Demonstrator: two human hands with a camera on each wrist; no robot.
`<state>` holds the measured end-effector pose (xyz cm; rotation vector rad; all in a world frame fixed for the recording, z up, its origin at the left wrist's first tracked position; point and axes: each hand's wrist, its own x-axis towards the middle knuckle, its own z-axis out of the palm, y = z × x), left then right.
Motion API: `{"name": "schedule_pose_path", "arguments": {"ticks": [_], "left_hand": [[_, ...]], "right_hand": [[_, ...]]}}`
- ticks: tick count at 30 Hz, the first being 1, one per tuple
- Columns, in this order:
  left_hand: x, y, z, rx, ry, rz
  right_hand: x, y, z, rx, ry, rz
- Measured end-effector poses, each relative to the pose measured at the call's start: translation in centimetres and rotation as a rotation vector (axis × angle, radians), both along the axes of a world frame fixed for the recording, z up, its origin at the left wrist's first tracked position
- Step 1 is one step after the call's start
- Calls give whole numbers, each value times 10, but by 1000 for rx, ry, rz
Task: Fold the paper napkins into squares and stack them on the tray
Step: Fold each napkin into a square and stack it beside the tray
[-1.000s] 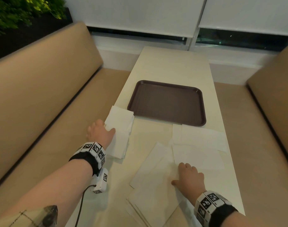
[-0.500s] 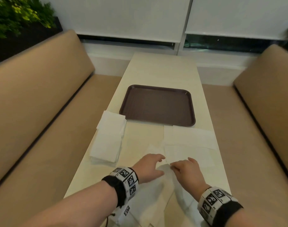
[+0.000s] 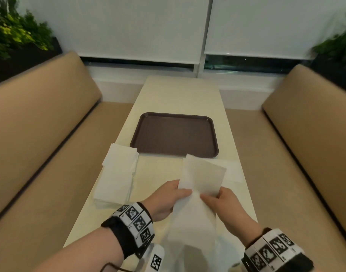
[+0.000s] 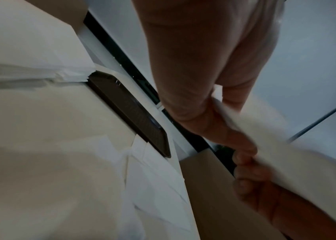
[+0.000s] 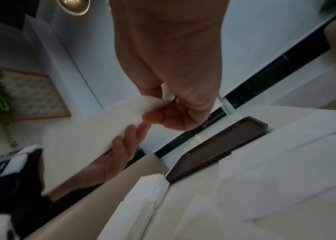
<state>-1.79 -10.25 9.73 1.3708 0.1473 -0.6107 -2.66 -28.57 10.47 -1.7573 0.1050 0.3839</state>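
Since half a second ago both hands have come up off the table (image 3: 180, 91), and one napkin (image 3: 201, 179) that lay flat at 6 o'clock is now lifted between them. I read my left hand (image 3: 166, 201) as pinching the sheet's left edge, thumb on top and fingers beneath; my right hand (image 3: 223, 207) pinches the right edge the same way, thumb pressed against the paper. From the right wrist view the thumb and forefinger of that hand (image 5: 175, 104) close on a bunched corner. From the left wrist view the left hand (image 4: 200, 91) grips the sheet too, though motion blur smears the paper, so the exact finger lie is probably not readable there. Upper half of the napkin stands up toward 12 o'clock, its far corner overlapping the tray's near rim in the head view. Brown tray (image 3: 175, 134) sits at 12 o'clock, bare. Stack of napkins (image 3: 118, 175) lies at 9 o'clock, its far corner touching the tray's near left corner. More loose sheets (image 3: 233, 171) lie flat at 2 o'clock.
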Motion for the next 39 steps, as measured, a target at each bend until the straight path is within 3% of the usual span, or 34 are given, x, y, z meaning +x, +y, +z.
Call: {"name": "schedule_pose_path", "arguments": {"ticks": [3, 7, 14, 18, 23, 28, 30, 34, 39], "left_hand": [[-1, 0, 14, 28, 19, 12], [-3, -3, 25, -73, 100, 112], [-8, -12, 38, -76, 200, 163], [-11, -23, 48, -73, 213, 150], [-14, -33, 46, 15, 29, 139], [-17, -26, 38, 395, -222, 108], [-20, -26, 38, 532, -327, 45], [-28, -31, 39, 714, -474, -77], [-36, -8, 23, 706, -425, -17]], "right_hand": [[4, -7, 15, -42, -155, -103], [-4, -16, 25, -21, -360, 25], [-18, -25, 20, -42, -450, 46], [-19, -27, 21, 51, -420, 15], [-19, -30, 21, 64, -421, 42], [-10, -47, 29, 138, -252, 148], [-6, -44, 35, 30, -238, 175], [-4, -15, 29, -511, -316, 419], [-3, -1, 21, -575, -410, 437]]}}
